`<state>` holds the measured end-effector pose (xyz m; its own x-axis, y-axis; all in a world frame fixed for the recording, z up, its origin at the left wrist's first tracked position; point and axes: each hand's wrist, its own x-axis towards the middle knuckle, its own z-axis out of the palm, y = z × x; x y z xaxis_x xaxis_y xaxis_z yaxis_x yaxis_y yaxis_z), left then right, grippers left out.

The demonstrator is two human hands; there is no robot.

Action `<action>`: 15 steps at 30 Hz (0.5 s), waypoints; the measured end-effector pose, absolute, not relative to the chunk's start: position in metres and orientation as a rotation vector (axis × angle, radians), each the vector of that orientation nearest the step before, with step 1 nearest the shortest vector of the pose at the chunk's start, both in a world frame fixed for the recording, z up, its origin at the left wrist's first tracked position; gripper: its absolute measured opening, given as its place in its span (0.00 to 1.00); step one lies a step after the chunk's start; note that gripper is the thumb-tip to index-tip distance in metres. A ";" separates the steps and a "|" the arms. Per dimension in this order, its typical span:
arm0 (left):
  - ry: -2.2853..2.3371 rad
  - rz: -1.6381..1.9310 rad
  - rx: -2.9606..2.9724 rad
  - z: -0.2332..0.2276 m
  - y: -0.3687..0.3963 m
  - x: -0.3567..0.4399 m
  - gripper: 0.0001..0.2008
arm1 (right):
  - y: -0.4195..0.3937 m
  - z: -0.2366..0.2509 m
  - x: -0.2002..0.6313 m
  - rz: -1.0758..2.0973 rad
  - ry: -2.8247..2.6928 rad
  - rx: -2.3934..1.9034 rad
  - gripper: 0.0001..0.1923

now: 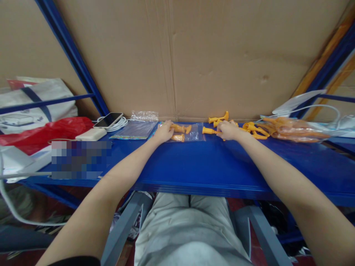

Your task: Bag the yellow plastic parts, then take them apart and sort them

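Note:
My left hand (164, 132) is at the left end of a clear plastic bag (196, 132), its fingers closed on the bag's edge. Two orange plastic pieces lie at the bag: a hammer-shaped one (181, 129) and a short tubular one (178, 137). Farther right, my right hand (227, 130) has its fingers closed on an orange plastic piece, mostly hidden beneath them. An orange piece with a flared end (208, 130) sticks out left of these fingers. Behind them lies another orange piece (219, 118), and a loose group of orange parts (253, 130) is on the right.
A stack of flat clear bags (135, 130) lies left of my left hand. Beyond it are a phone (108, 120), a coiled white cable (118, 123) and a white power bank (91, 134). A bag of orange parts (294, 129) sits right on the blue table (199, 166). Cardboard (194, 55) stands behind.

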<state>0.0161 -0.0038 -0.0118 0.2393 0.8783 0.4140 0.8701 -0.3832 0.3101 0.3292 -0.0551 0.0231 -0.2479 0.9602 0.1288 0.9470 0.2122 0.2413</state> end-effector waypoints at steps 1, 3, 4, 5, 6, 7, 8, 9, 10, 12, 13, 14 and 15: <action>1.798 0.850 2.407 -0.010 -0.006 0.017 0.18 | -0.056 0.025 0.330 0.458 2.396 1.931 0.14; 1.874 0.857 2.317 -0.007 -0.011 0.018 0.16 | -0.057 0.027 0.331 0.540 2.413 1.983 0.15; 1.889 0.856 2.285 -0.006 -0.012 0.018 0.15 | -0.057 0.028 0.331 0.573 2.443 1.992 0.15; 1.894 0.856 2.262 -0.005 -0.013 0.018 0.15 | -0.057 0.028 0.331 0.593 2.483 1.990 0.15; 1.893 0.859 2.245 -0.004 -0.013 0.018 0.14 | -0.057 0.029 0.331 0.595 2.528 1.979 0.15; 1.888 0.861 2.235 -0.004 -0.012 0.017 0.13 | -0.057 0.028 0.330 0.580 2.573 1.966 0.14; 1.883 0.864 2.230 -0.004 -0.011 0.017 0.13 | -0.057 0.028 0.329 0.552 2.619 1.948 0.14; 1.875 0.866 2.231 -0.005 -0.010 0.017 0.12 | -0.057 0.027 0.327 0.515 2.664 1.925 0.13; 1.865 0.869 2.236 -0.006 -0.008 0.017 0.12 | -0.056 0.026 0.325 0.476 2.708 1.902 0.12; 1.831 0.885 2.253 -0.009 -0.004 0.016 0.11 | -0.053 0.021 0.320 0.400 2.799 1.861 0.10; 1.804 0.902 2.261 -0.010 -0.002 0.016 0.11 | -0.051 0.018 0.319 0.365 2.851 1.844 0.09; 1.770 0.924 2.268 -0.012 0.000 0.016 0.10 | -0.048 0.014 0.318 0.331 2.912 1.827 0.08; 1.731 0.946 2.274 -0.013 0.001 0.015 0.10 | -0.045 0.010 0.317 0.300 2.980 1.813 0.08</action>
<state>0.0153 0.0011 -0.0126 0.1445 0.9061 0.3976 0.8238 -0.3328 0.4589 0.3168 -0.0445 0.0104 -0.4166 0.8233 0.3855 0.8836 0.4665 -0.0412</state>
